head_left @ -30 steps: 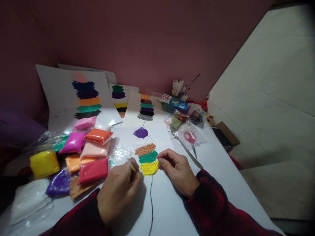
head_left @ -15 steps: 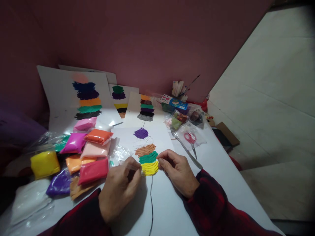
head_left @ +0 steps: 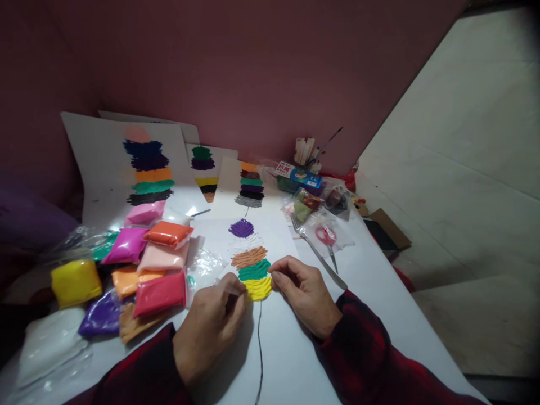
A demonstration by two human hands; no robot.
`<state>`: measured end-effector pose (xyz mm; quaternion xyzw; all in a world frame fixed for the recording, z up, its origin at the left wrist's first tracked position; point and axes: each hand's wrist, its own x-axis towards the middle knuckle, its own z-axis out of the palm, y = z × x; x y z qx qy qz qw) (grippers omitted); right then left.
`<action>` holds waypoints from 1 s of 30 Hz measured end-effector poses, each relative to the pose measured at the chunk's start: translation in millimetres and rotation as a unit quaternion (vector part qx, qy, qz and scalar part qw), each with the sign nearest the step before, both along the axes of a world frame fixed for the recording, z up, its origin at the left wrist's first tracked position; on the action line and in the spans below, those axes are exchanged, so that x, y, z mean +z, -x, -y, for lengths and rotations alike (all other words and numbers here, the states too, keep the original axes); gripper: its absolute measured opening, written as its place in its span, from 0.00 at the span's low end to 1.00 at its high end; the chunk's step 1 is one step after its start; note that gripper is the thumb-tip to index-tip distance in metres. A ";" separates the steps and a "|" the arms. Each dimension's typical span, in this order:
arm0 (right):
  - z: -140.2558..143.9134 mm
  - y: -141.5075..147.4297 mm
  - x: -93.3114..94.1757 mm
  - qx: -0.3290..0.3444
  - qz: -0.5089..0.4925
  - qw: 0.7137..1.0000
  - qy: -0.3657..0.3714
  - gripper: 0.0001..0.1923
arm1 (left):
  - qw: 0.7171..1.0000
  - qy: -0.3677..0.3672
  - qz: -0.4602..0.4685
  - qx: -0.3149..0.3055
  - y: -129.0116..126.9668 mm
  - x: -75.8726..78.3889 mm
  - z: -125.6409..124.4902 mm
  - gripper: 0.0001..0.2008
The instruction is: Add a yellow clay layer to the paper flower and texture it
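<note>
On a white paper sheet (head_left: 280, 239) lies a stack of ridged clay bands. A purple tuft (head_left: 241, 228) tops it, followed by a white band (head_left: 247, 243), a brown band (head_left: 250, 257), a green band (head_left: 254, 270) and a yellow clay band (head_left: 259, 289). My left hand (head_left: 213, 320) is closed in a pinch at the yellow band's left edge, with something translucent by its fingers. At the right edge, my right hand (head_left: 306, 295) also pinches, thumb against index finger. Whatever lies between either hand's fingertips is too small to make out. A dark line (head_left: 260, 354) runs down from the yellow band.
Bagged clay packs, including a red one (head_left: 161, 293) and a yellow one (head_left: 76, 282), pile up at left. A fork (head_left: 318, 252) and red-handled scissors (head_left: 326, 236) lie at right. Finished sheets (head_left: 101, 169) lean on the wall behind. The table edge (head_left: 415, 292) slopes along the right.
My left hand has shifted slightly to the right and down, its fingertips now overlapping the yellow band's left end. My right hand stays in place.
</note>
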<state>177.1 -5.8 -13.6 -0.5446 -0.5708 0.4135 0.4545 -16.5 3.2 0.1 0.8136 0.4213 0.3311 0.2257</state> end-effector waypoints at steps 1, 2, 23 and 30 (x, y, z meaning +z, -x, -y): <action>-0.1 0.0 0.1 0.000 0.000 1.000 0.000 0.06 | 1.000 0.000 -0.002 0.001 -0.1 0.2 -0.1 0.07; -0.1 0.1 0.2 0.000 0.000 1.000 0.001 0.06 | 1.000 0.000 -0.005 0.003 -0.3 0.6 -0.3 0.07; 0.8 1.9 1.0 -0.004 -0.009 1.000 0.012 0.06 | 0.999 -0.027 -0.030 0.032 3.8 11.4 0.7 0.08; 5.6 1.1 0.9 -0.109 -0.037 0.992 -0.057 0.06 | 0.992 -0.073 0.070 0.078 4.2 18.1 7.7 0.05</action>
